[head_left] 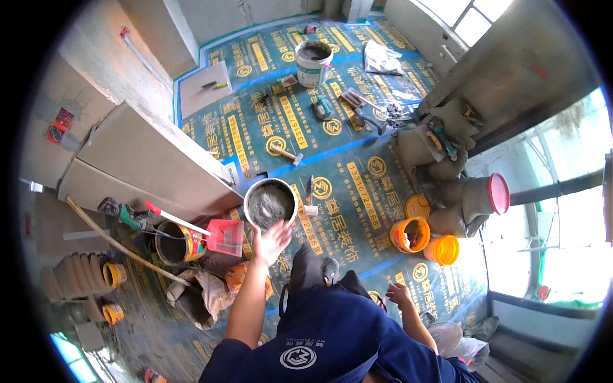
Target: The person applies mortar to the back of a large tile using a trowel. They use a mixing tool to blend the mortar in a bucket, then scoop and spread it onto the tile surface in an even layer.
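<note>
A spread left hand point(273, 241) above a round white bucket point(271, 180) filled with grey mortar point(271, 203).
The white bucket stands on the green, yellow-printed floor sheeting point(348, 246), just beyond the person's feet; the left hand's fingers fan apart over its near rim, and whether they touch it I cannot tell. The right hand point(400, 295) hangs near, by the person's right side, its fingers partly bent; I cannot tell whether they press together. A translucent red plastic dustpan point(225, 238) lies left of the bucket, a wooden-handled hammer point(287, 155) farther off, and a round orange bucket point(394, 239) well to the right.
</note>
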Available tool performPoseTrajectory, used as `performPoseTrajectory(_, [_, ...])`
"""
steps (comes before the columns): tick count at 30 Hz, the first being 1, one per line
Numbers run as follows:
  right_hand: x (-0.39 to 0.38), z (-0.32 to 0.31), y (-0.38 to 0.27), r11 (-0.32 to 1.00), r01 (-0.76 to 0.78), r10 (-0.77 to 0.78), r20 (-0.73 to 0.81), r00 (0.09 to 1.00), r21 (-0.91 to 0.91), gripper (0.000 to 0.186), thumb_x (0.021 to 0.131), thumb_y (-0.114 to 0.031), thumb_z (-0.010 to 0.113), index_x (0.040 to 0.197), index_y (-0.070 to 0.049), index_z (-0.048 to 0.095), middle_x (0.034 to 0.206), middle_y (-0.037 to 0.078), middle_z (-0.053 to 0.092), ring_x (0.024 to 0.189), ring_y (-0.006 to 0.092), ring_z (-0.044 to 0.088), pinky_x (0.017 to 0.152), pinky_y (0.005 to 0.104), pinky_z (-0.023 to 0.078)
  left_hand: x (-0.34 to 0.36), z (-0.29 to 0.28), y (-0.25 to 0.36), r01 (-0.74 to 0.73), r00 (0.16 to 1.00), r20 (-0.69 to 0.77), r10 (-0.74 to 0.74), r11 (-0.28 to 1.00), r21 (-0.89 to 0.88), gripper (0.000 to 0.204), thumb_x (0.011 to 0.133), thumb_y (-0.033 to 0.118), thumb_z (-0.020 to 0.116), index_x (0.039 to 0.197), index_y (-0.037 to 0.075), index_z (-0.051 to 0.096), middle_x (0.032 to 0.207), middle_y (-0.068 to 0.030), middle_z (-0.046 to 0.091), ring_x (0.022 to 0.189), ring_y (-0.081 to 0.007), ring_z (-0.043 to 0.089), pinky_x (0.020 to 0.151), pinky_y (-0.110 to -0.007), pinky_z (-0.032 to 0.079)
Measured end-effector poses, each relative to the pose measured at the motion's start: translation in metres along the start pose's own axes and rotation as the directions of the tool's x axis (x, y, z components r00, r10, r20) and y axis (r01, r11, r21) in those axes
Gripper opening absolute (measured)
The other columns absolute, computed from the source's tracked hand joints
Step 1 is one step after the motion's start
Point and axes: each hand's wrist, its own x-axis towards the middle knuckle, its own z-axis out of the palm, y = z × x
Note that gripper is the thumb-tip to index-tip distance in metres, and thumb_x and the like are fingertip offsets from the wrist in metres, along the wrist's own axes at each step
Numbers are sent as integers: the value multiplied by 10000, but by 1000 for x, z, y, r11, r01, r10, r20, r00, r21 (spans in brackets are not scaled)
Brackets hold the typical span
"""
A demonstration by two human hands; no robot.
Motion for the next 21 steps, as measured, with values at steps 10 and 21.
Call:
performPoseTrajectory(10, [101, 26, -222, 959, 181, -169, 76, 983, -216, 260, 871, -237, 605, 1014, -21, 617, 838, 46, 626, 720, 140, 624, 582, 240, 465, 160, 117, 0, 78, 985, -171, -22, 943, 323, 362, 958, 374, 475, 1035, 45, 605, 1039, -81, 660, 976, -190, 619, 863, -333, 483])
performPoseTrajectory(21, [173, 3, -421, 987, 14, 16, -185, 983, 161, 153, 853, -150, 577, 905, -6, 586, 792, 82, 574, 649, 196, 583, 479, 310, 470, 311, 207, 127, 134, 876, -405, 261, 675, 725, 555, 936, 495, 471, 753, 8, 664, 724, -87, 661, 598, -127, 599, 521, -218, 456])
